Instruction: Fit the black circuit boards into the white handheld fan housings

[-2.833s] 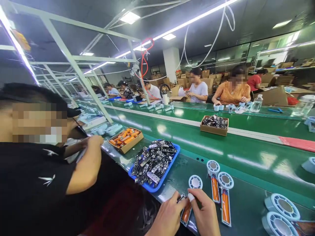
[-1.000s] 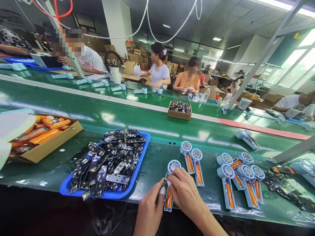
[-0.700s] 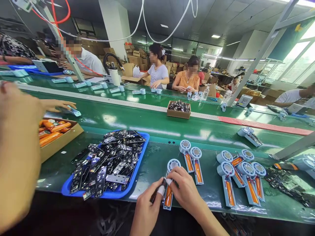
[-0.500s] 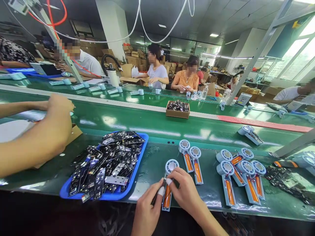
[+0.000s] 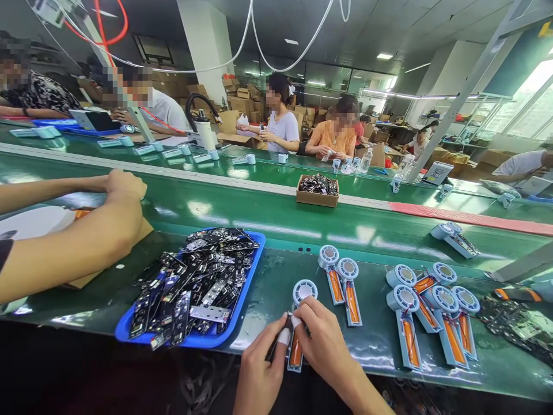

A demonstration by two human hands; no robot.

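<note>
Both hands pinch pale-blue fan housing with orange battery (image 5: 297, 340) on green surface (image 5: 276, 288): left hand (image 5: 259, 369) grip narrow at left edge, right hand (image 5: 324, 346) over top; long axis runs toward-away from the person.

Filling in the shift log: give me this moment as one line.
left hand: pinching dark strip | right hand: on fan part | left of them: blue tray of circuit boards

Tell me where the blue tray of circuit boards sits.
In the head view, the blue tray sits left of centre on the green table, left of both hands.
</note>
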